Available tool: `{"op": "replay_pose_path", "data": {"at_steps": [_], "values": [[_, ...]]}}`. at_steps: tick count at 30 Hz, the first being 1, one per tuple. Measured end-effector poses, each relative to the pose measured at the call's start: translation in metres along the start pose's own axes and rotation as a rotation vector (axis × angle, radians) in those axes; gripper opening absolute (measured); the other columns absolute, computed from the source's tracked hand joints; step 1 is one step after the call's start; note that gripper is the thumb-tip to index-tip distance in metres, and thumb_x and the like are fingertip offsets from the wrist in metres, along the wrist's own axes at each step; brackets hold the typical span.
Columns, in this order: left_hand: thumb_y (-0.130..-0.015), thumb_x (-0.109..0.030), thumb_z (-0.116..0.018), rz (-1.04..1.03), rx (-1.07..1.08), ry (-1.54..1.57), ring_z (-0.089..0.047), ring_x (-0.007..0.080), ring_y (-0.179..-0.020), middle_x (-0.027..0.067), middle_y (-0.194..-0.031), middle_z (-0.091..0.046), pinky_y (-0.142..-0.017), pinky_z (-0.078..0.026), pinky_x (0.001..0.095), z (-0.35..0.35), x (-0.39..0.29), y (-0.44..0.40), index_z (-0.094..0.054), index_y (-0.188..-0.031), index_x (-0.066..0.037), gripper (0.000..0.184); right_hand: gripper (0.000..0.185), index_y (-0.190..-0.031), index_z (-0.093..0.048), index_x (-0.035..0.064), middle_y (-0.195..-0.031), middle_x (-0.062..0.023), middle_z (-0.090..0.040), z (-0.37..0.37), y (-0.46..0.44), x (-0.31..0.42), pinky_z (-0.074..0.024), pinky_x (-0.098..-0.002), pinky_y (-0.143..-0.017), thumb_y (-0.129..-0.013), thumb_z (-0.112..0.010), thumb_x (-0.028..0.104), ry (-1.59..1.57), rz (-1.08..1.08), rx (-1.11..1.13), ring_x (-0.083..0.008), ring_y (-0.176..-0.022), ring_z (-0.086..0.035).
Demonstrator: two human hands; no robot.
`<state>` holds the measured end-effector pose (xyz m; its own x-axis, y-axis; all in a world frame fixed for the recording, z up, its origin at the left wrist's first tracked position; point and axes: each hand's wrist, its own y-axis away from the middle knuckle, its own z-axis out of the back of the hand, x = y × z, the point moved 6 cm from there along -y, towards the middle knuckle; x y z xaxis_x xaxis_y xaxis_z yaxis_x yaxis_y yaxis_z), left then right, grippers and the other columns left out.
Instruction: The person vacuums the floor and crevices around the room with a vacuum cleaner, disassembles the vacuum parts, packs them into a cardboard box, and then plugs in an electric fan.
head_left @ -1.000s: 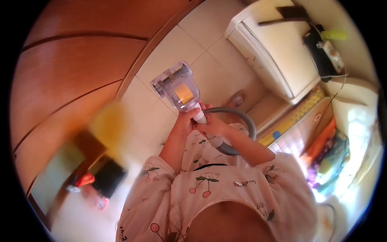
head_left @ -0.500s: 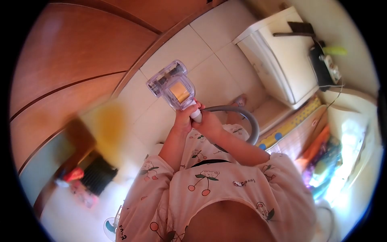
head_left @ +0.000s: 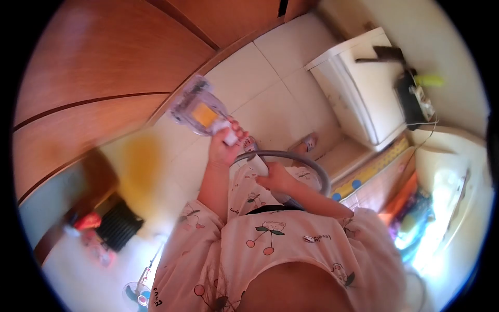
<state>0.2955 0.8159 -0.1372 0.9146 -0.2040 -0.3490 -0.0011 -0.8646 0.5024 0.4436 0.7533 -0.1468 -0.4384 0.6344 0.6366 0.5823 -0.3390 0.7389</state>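
Note:
My left hand (head_left: pixel 223 148) is wrapped round the white neck of a clear plastic vacuum brush head (head_left: pixel 207 115). A yellow-orange panel shows in the head, which looks blurred. Lower and to the right, my right hand (head_left: pixel 274 179) grips the pale end piece (head_left: pixel 258 165) of a grey vacuum hose (head_left: pixel 323 182). The end piece and the brush head are apart, with a gap between my hands. The hose loops in front of my body and partly passes behind my right hand and forearm.
Wooden cabinet doors (head_left: pixel 93 62) stand at the left, beside the tiled floor (head_left: pixel 260 93). At the right is a white cabinet (head_left: pixel 358 88) with a dark brush (head_left: pixel 387 54) on it. A blurred yellow thing (head_left: pixel 141 171) is at the left. My feet (head_left: pixel 310 141) show below.
The brush head has come away from the hose end. My left hand has moved up and left with the head, my right hand slightly down and right with the hose.

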Motion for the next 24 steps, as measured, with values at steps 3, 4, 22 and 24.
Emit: {"op": "replay_pose_path", "data": {"at_steps": [3, 4, 22, 24], "values": [[-0.069, -0.008, -0.058, -0.005, 0.011, -0.195, -0.052, 0.0166, -0.069, 0.0049, -0.078, -0.053, -0.077, -0.045, 0.0376, -0.007, -0.041, 0.005, -0.048, -0.097, -0.007, 0.029, 0.022, -0.079, -0.054, -0.0017, -0.058, -0.0057, -0.054, 0.002, 0.018, 0.007, -0.0429, -0.0267, -0.045, -0.071, -0.063, 0.018, -0.048, 0.032, -0.047, -0.0119, -0.049, -0.053], [-0.068, -0.009, -0.06, 0.009, 0.031, -0.295, -0.052, 0.0165, -0.069, 0.0044, -0.078, -0.053, -0.076, -0.045, 0.0371, -0.014, -0.045, 0.011, -0.048, -0.097, -0.007, 0.031, 0.023, -0.078, -0.053, -0.0021, -0.058, -0.006, -0.054, 0.004, 0.024, 0.013, -0.0428, -0.0273, -0.044, -0.071, -0.063, 0.018, -0.096, 0.035, -0.035, -0.0123, -0.049, -0.053], [-0.064, -0.011, -0.068, -0.017, 0.218, -0.629, -0.055, 0.0177, -0.071, 0.0056, -0.08, -0.055, -0.074, -0.045, 0.0363, -0.119, -0.082, 0.201, -0.05, -0.098, -0.007, 0.038, 0.012, -0.072, -0.052, 0.0022, -0.064, -0.0041, -0.056, -0.036, 0.179, 0.118, -0.0422, -0.0245, -0.051, -0.07, -0.062, 0.008, -0.078, 0.295, 0.132, -0.0105, -0.055, -0.053], [-0.064, -0.01, -0.068, -0.061, 0.229, -0.687, -0.056, 0.0173, -0.072, 0.0057, -0.08, -0.056, -0.073, -0.045, 0.0358, -0.132, -0.083, 0.222, -0.051, -0.097, -0.007, 0.038, 0.012, -0.071, -0.052, 0.0023, -0.066, -0.0044, -0.056, -0.041, 0.195, 0.126, -0.0426, -0.0248, -0.051, -0.069, -0.062, 0.007, -0.03, 0.318, 0.138, -0.0106, -0.056, -0.054]]}}
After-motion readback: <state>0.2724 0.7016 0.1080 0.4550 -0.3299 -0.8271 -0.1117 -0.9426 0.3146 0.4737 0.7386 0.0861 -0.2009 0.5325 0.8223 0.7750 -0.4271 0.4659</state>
